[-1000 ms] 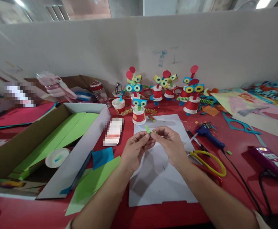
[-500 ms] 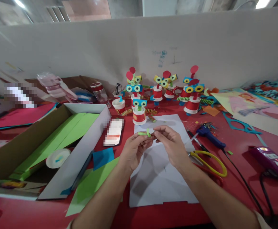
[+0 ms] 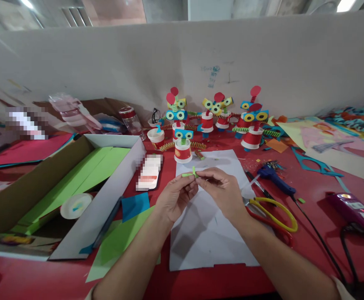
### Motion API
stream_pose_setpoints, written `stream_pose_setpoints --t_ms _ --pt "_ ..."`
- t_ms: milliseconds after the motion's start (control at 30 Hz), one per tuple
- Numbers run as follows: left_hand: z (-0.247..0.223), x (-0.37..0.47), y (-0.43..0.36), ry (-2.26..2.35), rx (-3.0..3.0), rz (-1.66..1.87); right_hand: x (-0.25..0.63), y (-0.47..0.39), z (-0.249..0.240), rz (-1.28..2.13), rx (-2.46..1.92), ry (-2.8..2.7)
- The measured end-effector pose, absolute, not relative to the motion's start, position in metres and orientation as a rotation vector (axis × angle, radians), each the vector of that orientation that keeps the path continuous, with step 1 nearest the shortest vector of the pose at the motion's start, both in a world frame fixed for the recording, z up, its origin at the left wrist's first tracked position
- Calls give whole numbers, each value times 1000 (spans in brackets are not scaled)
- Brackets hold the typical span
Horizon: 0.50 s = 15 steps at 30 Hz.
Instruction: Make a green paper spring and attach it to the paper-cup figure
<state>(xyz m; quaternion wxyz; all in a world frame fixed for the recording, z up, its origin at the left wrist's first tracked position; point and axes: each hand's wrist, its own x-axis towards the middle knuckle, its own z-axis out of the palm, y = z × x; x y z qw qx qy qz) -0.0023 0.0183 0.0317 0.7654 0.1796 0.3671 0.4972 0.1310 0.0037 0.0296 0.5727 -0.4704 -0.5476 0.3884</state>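
Between my two hands is a small folded strip of light green paper (image 3: 188,175), with one short end sticking up. My left hand (image 3: 176,198) pinches it from the left, fingers curled. From the other side, my right hand (image 3: 221,187) has its thumb and forefinger pressed together at the strip's right end. Both hands are above a white sheet (image 3: 207,233) on the red table. Just beyond them stands a red paper-cup figure (image 3: 183,151) with a blue eyed head and folded-paper arms.
Several similar cup figures (image 3: 252,135) stand farther back. On the right lie yellow-and-red-handled scissors (image 3: 275,208), a blue glue gun (image 3: 274,179) and a purple device (image 3: 355,212). Leftward are a phone (image 3: 149,173), blue paper (image 3: 135,207) and an open box (image 3: 106,200) holding green paper.
My right hand has moved slightly left, and its fingers now meet the green strip closely. My left hand keeps its pinch, almost in the same place.
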Motion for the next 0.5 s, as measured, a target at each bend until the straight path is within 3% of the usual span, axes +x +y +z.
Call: stream_pose_setpoints --t_ms 500 --pt "25 -2 17 906 635 1213 131 10 27 1257 -1064 -966"
